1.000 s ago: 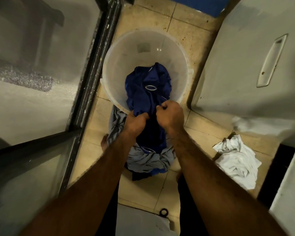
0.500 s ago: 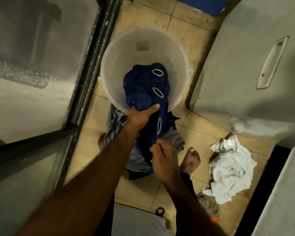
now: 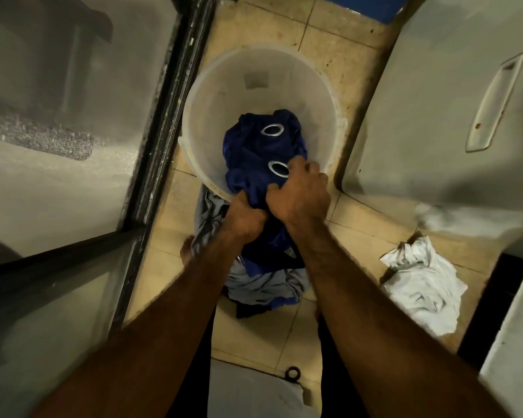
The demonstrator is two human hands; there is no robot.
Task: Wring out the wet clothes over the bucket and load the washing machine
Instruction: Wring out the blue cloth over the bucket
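A dark blue cloth with metal eyelet rings [image 3: 260, 152] hangs over the near rim of a translucent white bucket [image 3: 218, 110], part of it inside the bucket and part trailing down to the floor. My left hand [image 3: 245, 217] and my right hand [image 3: 299, 194] are side by side at the bucket's near rim, both clenched on the blue cloth. A grey garment [image 3: 263, 285] lies bunched on the floor under my forearms, below the blue cloth.
A white crumpled cloth [image 3: 423, 285] lies on the tiled floor at the right. A grey appliance body with a recessed handle [image 3: 492, 104] stands to the right of the bucket. A dark-framed glass door [image 3: 163, 116] runs along the left. A small black ring [image 3: 293, 373] lies near my feet.
My right hand came back up from low near the floor and gripped the blue cloth beside my left hand. More cloth with eyelets now lies in the bucket.
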